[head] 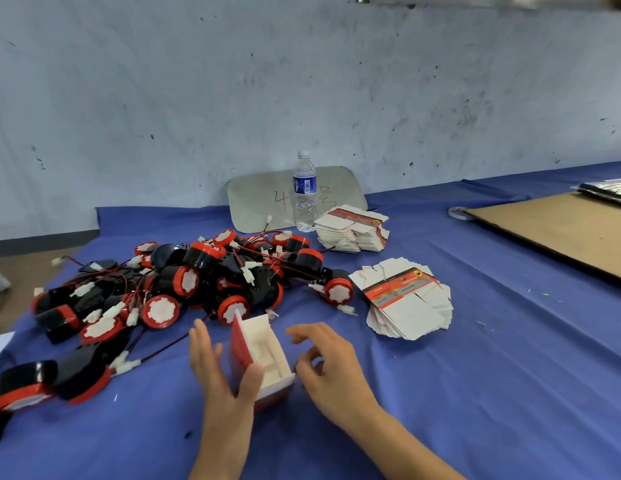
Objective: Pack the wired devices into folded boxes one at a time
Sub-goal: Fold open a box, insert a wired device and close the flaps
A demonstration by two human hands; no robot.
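Cardboard box [264,355] stands open on the blue cloth [475,375] between your hands: left hand [212,368] flat, thumb touching it; right hand [333,372] loosely curled, empty. Ungripped (and light), it could tip when a wired device [161,310] drops in.

Soft, even, cool light casts faint shadows, edges bend (right hand [333,372] slightly motion-blurred).
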